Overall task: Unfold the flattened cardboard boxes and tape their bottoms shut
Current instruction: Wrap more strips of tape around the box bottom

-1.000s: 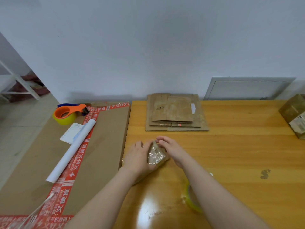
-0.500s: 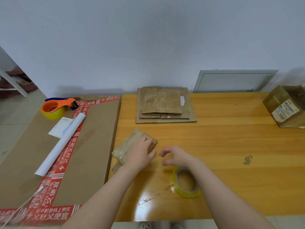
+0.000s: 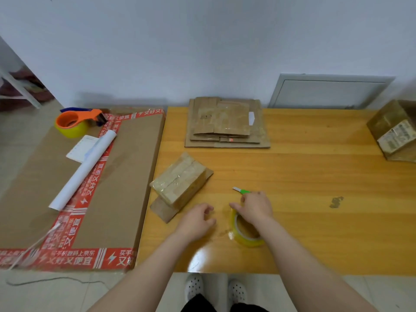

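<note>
One box (image 3: 180,183) lies taped near the left edge of the table (image 3: 315,199). A stack of flat boxes (image 3: 227,124) at the far edge awaits unfolding. Left hand (image 3: 198,221): fingers loosely curled, empty. Right hand (image 3: 256,208) grips a cutter (image 3: 242,190) at the tape roll (image 3: 249,242).

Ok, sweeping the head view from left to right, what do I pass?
Orange tape dispenser → taped box → yellow tape roll → dark stain → labelled box at the right edge. Overlapping things are left out.
</note>
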